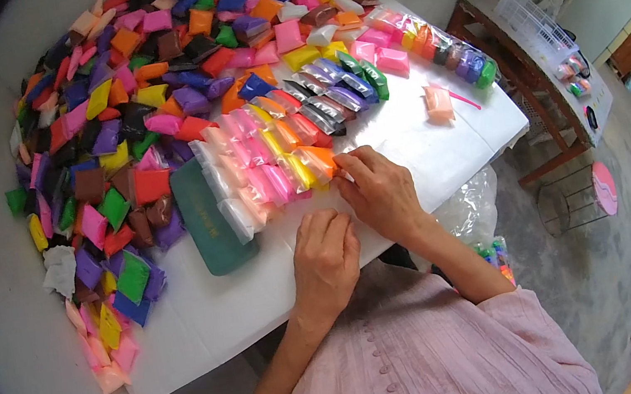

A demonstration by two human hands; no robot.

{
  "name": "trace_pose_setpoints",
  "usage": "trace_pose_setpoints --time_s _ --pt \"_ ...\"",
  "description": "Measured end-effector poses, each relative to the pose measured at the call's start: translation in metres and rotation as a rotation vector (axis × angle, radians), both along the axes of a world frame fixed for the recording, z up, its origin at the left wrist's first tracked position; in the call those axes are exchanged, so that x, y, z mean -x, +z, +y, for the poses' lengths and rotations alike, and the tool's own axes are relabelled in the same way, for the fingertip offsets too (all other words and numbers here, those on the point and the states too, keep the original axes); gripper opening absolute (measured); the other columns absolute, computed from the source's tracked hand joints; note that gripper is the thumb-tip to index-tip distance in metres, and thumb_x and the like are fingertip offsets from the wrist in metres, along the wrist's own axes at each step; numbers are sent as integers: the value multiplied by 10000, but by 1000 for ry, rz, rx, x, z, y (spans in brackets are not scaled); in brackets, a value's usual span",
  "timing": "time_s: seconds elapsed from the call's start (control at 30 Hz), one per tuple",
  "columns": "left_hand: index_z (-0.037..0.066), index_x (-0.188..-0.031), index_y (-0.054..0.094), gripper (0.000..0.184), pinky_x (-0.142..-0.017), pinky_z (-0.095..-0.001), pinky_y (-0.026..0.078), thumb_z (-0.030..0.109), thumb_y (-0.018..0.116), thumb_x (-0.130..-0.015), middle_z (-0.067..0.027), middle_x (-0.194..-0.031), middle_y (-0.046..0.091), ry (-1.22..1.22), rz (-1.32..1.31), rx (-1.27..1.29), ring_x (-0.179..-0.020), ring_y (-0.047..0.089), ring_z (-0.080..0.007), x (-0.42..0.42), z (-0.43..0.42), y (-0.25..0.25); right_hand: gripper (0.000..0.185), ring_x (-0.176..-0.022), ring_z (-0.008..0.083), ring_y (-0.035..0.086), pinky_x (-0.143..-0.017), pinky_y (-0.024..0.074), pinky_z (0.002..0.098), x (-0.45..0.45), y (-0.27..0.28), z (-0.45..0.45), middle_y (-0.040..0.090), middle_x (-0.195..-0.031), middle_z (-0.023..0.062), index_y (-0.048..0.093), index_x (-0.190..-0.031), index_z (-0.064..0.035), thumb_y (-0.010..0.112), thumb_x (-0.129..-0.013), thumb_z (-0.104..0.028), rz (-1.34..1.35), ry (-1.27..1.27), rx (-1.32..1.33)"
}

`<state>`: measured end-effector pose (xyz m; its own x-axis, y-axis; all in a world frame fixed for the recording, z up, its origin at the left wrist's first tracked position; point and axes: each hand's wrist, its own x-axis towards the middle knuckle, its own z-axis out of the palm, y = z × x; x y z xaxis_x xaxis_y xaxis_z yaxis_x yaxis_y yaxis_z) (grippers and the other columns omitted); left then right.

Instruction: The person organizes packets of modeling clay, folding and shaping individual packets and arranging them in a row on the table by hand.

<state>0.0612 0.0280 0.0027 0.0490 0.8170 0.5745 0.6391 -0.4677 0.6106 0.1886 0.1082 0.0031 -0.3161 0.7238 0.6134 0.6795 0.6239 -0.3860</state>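
White table [188,337] under bright rows [272,141] of packets, and I've got the right hand [379,196] pinching the orange packet [318,162] at their near edge, left hand [323,256] curled just beside, its grip too hidden to tell.

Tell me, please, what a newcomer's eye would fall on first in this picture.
First, probably the big heap of bright packets along the far and left sides of the white table. Next, perhaps the neat colored rows of packets in front of it, where the person's right hand reaches an orange packet at the near edge.
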Motion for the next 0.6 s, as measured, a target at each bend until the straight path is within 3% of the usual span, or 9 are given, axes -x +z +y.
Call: trace_pose_setpoints --time_s 0.43,0.6 --pt "-33 -952 643 122 -795 -416 485 0 645 -835 -168 -969 603 -2 -9 16 -897 595 -352 1 -1 -1 276 -809 269 666 -651 542 371 -13 1 -8 633 -983 110 623 -1066 -49 722 -838 -168 -2 -4 96" --pt "-28 -948 645 120 -794 -419 487 5 650 -833 -166 -964 605 -20 -37 41 -895 595 -349 1 0 2 311 -731 245 669 -636 533 363 -34 28 -3 646 -1014 120 624 -1106 -35 733 -831 -129 30 66 173"
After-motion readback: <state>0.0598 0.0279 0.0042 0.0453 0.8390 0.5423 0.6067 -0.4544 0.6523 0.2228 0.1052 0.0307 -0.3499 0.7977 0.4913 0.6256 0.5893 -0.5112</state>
